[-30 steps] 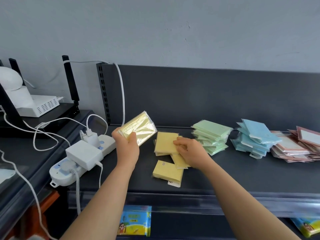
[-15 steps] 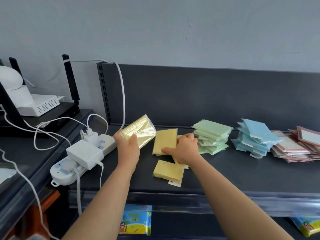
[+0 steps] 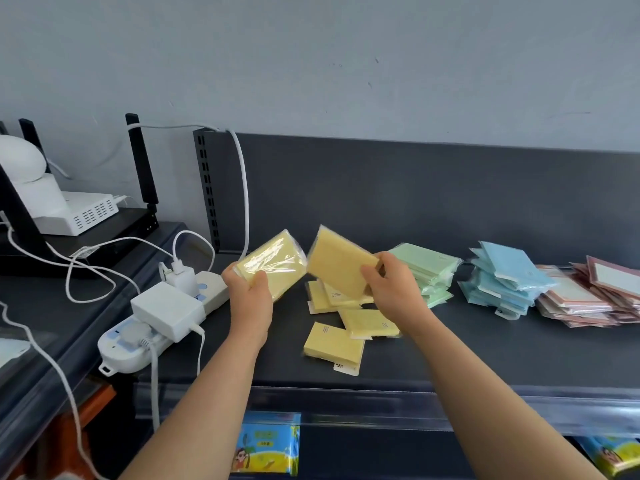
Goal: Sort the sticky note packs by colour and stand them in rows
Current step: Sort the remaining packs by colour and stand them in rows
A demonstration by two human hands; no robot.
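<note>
The left hand (image 3: 251,299) is closed around a small wad of wrapped yellow packs (image 3: 273,268), tilted up off the shelf (image 3: 485,358), apparently so that gathered packs can be squared together before being stood in a row. The right hand (image 3: 391,289) pinches one more yellow pack (image 3: 339,268) by its lower corner and holds it just beside the wad, edges nearly touching, probably to add it.

Four or so loose yellow packs (image 3: 334,344) lie flat on the shelf below the hands, overlapping (none stands yet). To the right sit the green pile (image 3: 426,268), then the blue pile (image 3: 502,282), then the pink pile (image 3: 588,299), each already sorted by colour but lying flat in leaning heaps.

At the shelf's left end a white power strip (image 3: 162,313) with plugs and trailing cables (image 3: 242,188) sits close to the left hand; I judge it crowds the spot where a yellow row might go.
</note>
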